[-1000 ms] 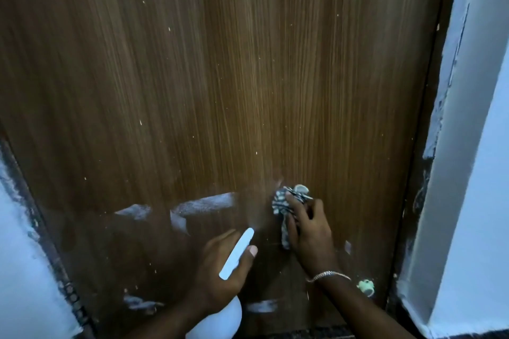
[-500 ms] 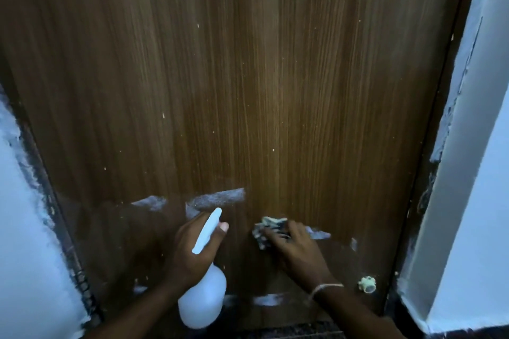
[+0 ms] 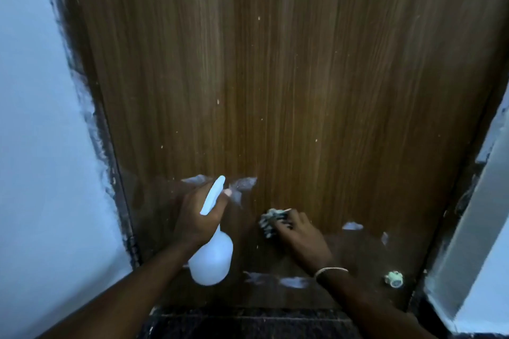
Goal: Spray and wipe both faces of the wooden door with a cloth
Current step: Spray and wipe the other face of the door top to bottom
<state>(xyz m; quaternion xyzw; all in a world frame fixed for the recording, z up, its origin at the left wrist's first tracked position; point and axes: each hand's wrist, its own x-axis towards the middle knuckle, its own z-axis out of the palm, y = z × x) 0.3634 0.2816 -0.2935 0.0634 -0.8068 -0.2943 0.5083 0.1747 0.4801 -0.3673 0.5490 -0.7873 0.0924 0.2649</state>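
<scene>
Here, the wiping step on this face of the door [image 3: 303,91] was in hand, low in the frame. The right hand [image 3: 303,239] was closed over a bunched cloth [image 3: 271,221], pressing it flat against the wood just right of centre. The left hand [image 3: 197,217] was wrapped fully around the neck of a white spray bottle [image 3: 210,261], forefinger at the trigger. The bottle's long axis ran from lower centre up toward the door, tilted slightly right, nozzle pointing at the panel. White smears [image 3: 243,183] lay above and below the hands, and a small round fitting [image 3: 394,279] sat at lower right. The next move probably called for sweeping the cloth across those smears, then repeating on the other face.
</scene>
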